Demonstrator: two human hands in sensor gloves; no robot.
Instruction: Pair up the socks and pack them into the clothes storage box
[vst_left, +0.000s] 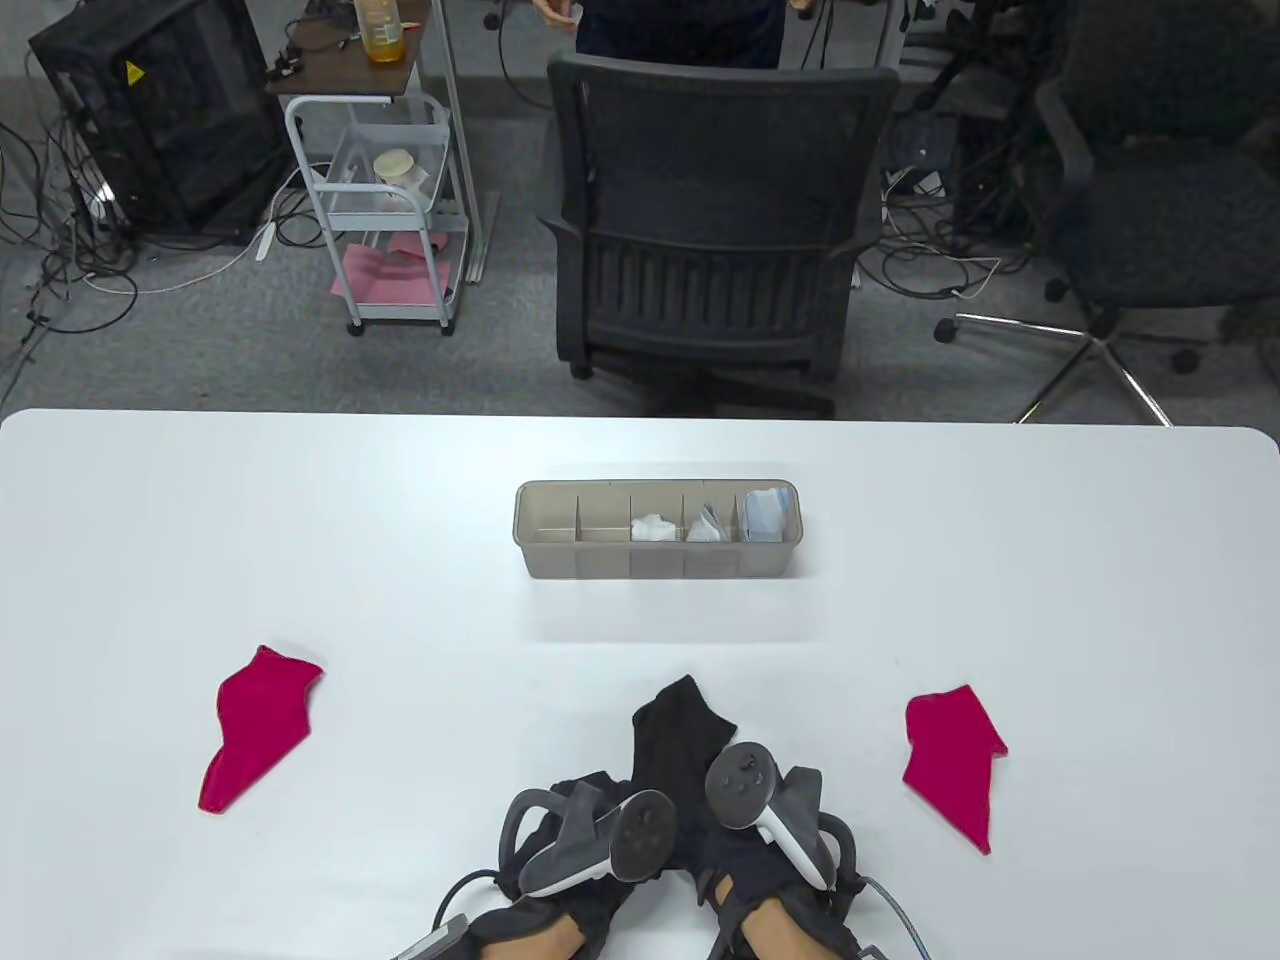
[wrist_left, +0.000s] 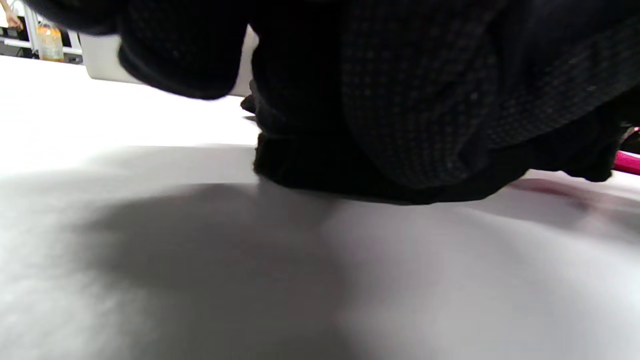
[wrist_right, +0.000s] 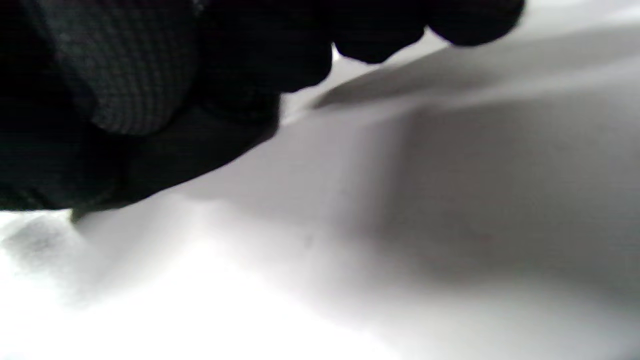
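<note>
We count three filled compartments in the grey plastic storage box (vst_left: 657, 530); our fingers (wrist_left: 400, 100) work the black cotton sock (vst_left: 680, 735), grip unclear; two crimson socks (vst_left: 255, 725) flank them, unpaired.

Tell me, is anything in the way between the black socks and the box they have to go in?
Nothing visible is. In the table view only bare white table lies between the black socks under both hands and the storage box. The two red socks lie off to the sides. The box's two left compartments look empty.
</note>
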